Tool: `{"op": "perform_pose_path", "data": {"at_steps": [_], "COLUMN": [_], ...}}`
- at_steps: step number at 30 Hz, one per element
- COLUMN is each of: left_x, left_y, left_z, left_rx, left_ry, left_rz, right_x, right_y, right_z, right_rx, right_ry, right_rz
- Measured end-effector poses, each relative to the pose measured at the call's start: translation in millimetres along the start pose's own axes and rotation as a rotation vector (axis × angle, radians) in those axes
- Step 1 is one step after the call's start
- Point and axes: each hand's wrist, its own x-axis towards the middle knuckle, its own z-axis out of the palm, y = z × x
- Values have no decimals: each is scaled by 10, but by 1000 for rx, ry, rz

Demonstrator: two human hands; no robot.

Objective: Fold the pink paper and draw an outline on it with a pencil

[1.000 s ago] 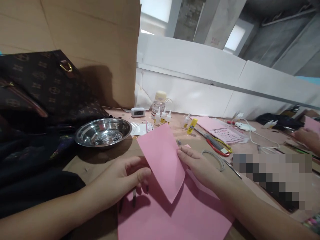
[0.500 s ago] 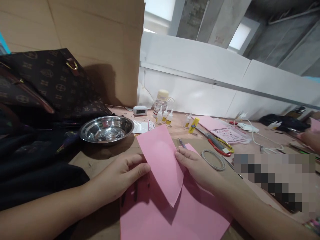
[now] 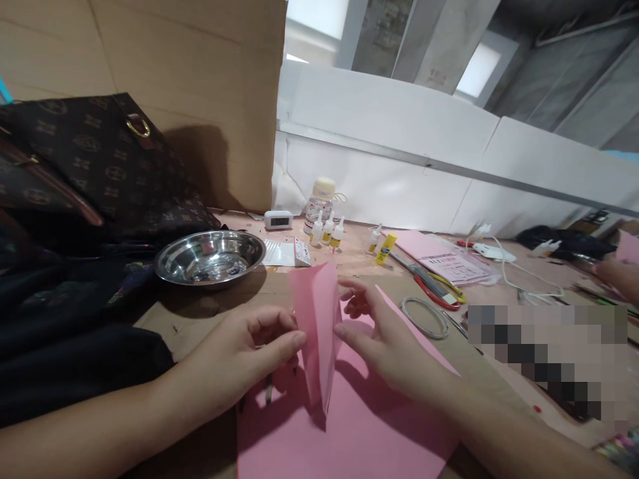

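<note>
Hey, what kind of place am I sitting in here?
Probably a shared craft workspace: glue bottles and a yellow glue stick stand near pink paper sheets, with scissors beside them.

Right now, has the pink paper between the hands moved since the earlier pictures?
Yes. The pink paper has turned nearly edge-on, and its bottom tip has shifted slightly left, judged against the steel bowl.
</note>
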Motion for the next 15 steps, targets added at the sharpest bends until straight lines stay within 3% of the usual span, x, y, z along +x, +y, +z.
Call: {"op": "perform_pose_path", "data": {"at_steps": [2, 5, 7, 9, 12, 15], "left_x": [-40, -98, -131, -144, -103, -33], "left_y": [41, 78, 91, 93, 60, 10], "left_z": [59, 137, 169, 175, 130, 71], "left_rx": [33, 118, 170, 199, 209, 269], "left_ry": [28, 90, 109, 118, 156, 164], "left_rz": [31, 90, 103, 91, 34, -51], "right_x": [-52, -146, -183, -161, 1, 204], "right_y": [-101, -243, -277, -239, -89, 47], "right_z": [-16, -13, -3, -36, -277, -697], "right_rx": [-1, 233, 328, 295, 199, 189], "right_ry": [-99, -426, -564, -507, -221, -209], "right_rz": [-36, 25, 76, 170, 289, 285]}}
